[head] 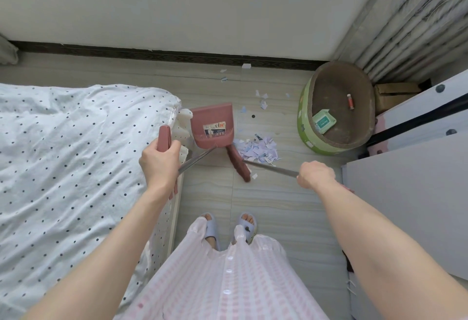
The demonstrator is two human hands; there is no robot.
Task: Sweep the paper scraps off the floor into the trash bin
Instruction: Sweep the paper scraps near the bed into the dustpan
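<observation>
- The left hand (158,160) has its grip closed around the pink handle of the dustpan (212,125), which sits on the floor (266,205) just beside the bed (76,155).
- The right hand (315,174) is clenched around the metal shaft of the broom (239,162), whose bristle head touches the near edge of the main pile of paper scraps (258,150).
- The pile lies between the dustpan's mouth and the green trash bin (307,122); loose scraps (262,100) are scattered further off, towards the wall.
- Risk, as I judge it: the pan's lip looks tilted rather than flat, so a stroke may push scraps underneath it.
- A brisk sweep could also flick the light paper under the bed edge or towards the bin's base.
- The far scraps by the skirting could easily be missed.
</observation>
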